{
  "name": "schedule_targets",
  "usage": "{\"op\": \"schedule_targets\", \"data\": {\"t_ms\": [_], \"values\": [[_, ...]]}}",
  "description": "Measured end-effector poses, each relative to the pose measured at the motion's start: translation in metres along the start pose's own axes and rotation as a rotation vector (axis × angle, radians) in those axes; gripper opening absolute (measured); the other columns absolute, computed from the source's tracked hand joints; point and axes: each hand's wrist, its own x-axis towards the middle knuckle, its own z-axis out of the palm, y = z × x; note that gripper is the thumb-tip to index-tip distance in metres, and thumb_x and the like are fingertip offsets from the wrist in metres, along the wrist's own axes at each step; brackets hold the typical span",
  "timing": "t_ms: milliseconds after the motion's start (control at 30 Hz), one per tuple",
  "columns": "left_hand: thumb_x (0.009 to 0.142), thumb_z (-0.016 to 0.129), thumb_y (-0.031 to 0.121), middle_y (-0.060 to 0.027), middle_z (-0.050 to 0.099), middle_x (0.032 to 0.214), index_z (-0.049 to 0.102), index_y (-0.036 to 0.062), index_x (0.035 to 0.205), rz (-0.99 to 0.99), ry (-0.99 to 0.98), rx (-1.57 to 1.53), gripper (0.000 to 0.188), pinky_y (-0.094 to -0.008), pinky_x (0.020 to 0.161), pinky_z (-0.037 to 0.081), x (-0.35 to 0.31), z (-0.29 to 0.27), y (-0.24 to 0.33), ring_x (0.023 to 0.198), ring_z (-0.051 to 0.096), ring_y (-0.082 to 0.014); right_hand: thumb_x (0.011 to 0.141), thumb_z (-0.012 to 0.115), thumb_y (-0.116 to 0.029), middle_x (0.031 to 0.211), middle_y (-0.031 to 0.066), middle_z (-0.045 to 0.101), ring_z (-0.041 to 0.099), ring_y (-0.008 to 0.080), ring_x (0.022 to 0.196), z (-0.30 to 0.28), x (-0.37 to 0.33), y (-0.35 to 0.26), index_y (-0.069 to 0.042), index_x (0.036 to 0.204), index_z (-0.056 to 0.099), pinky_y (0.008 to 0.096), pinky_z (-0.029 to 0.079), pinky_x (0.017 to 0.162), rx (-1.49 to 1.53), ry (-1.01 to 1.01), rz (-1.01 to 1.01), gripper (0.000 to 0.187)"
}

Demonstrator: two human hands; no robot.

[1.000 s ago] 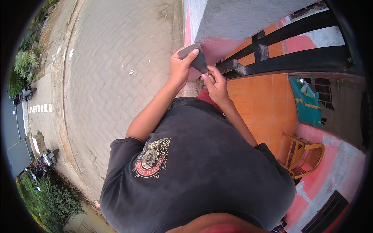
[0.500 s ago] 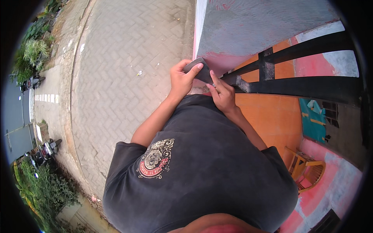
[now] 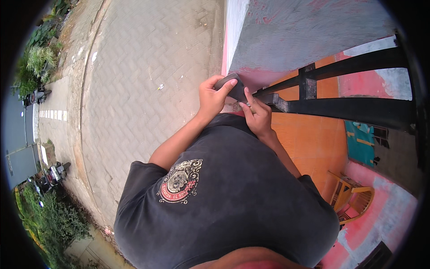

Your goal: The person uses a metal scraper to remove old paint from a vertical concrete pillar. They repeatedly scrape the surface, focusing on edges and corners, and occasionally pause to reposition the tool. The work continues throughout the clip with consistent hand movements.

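My left hand (image 3: 212, 99) grips a folded piece of dark grey sandpaper (image 3: 236, 91), with the thumb flat on its face and the fingers behind it. On the other side, my right hand (image 3: 258, 114) pinches the sheet's lower right edge between thumb and index finger. Its other fingers are curled and partly hidden. Both hands are in front of my chest, just short of the corner of a painted wall (image 3: 304, 36) with worn grey and pink patches.
Black metal rails (image 3: 349, 110) run close by on the right, above an orange tiled floor (image 3: 309, 139). A wooden chair (image 3: 354, 199) stands lower right. Grey paving (image 3: 143, 67) stretches out on the left, with parked motorcycles (image 3: 56, 174) and plants (image 3: 58, 208) beyond.
Both hands and the sandpaper sit slightly lower in the picture, and the wall and rails have shifted a little with the view. The grip looks nearly the same.
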Motion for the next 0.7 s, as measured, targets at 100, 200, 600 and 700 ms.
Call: {"op": "schedule_targets", "data": {"t_ms": [100, 200, 600, 700], "values": [[0.091, 0.078, 0.01, -0.0044, 0.074, 0.083, 0.073, -0.0023, 0.093, 0.006, 0.004, -0.064, 0.014, -0.0226, 0.064, 0.052, 0.0, -0.001, 0.003, 0.073, 0.066, -0.007, 0.087, 0.073, -0.001, 0.08, 0.0162, 0.065, 0.059, 0.0211, 0.061, 0.001, 0.001, -0.001, -0.008, 0.143, 0.058, 0.0303, 0.05, 0.063, -0.019, 0.007, 0.005, 0.058], [0.091, 0.078, 0.01, -0.0044, 0.074, 0.083, 0.073, -0.0022, 0.093, -0.039, -0.005, -0.042, 0.013, -0.0225, 0.064, 0.052, -0.001, -0.002, 0.003, 0.073, 0.066, -0.0071, 0.087, 0.074, 0.0, 0.08, 0.0165, 0.065, 0.059, 0.0215, 0.061, 0.002, 0.0, -0.002, -0.009, 0.143, 0.058, 0.031, 0.05, 0.062, -0.007, 0.032, -0.001, 0.059], [0.091, 0.077, 0.009, -0.0056, 0.074, 0.083, 0.072, -0.0026, 0.094, -0.035, -0.054, -0.114, 0.012, -0.0227, 0.066, 0.053, 0.003, -0.005, -0.011, 0.073, 0.067, -0.0082, 0.088, 0.073, -0.001, 0.078, 0.0146, 0.065, 0.062, 0.0248, 0.061, 0.004, -0.004, -0.006, -0.009, 0.141, 0.061, 0.0337, 0.051, 0.062, -0.063, 0.087, -0.037, 0.055], [0.091, 0.077, 0.009, -0.005, 0.074, 0.083, 0.072, -0.0025, 0.094, -0.039, -0.065, -0.094, 0.012, -0.0223, 0.065, 0.053, 0.003, -0.006, -0.01, 0.073, 0.066, -0.0076, 0.088, 0.073, -0.001, 0.079, 0.0148, 0.066, 0.063, 0.0257, 0.062, 0.003, -0.003, -0.01, -0.009, 0.14, 0.061, 0.0336, 0.052, 0.062, -0.088, 0.055, 0.043, 0.054]]}}
